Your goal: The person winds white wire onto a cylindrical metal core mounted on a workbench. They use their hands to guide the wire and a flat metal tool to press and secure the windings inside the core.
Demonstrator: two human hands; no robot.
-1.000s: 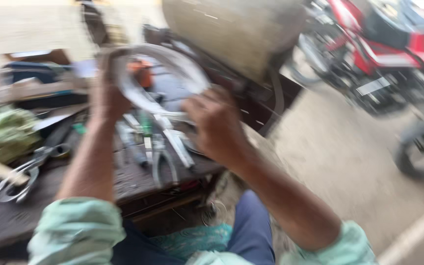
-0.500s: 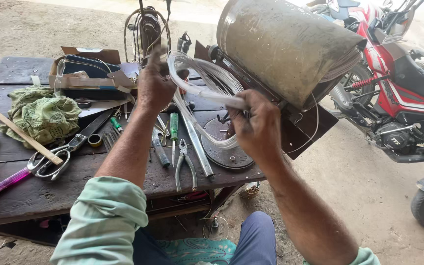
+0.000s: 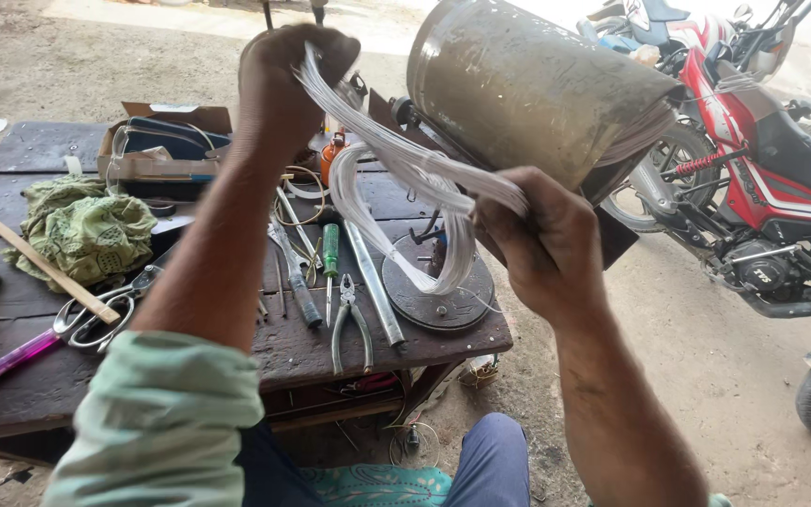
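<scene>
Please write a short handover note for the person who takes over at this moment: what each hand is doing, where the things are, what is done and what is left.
Left hand: raised, fist shut on one end of the bundle of white wire.
Right hand: shut on the other end, lower, beside the large metal drum.
The bundle is stretched between the hands; a loop of it hangs down to the round metal disc on the dark wooden table.
Pliers, green screwdriver and scissors lie untouched on the table.
Done: bundle lifted and pulled taut. Left: the hanging loop is not yet straightened.
</scene>
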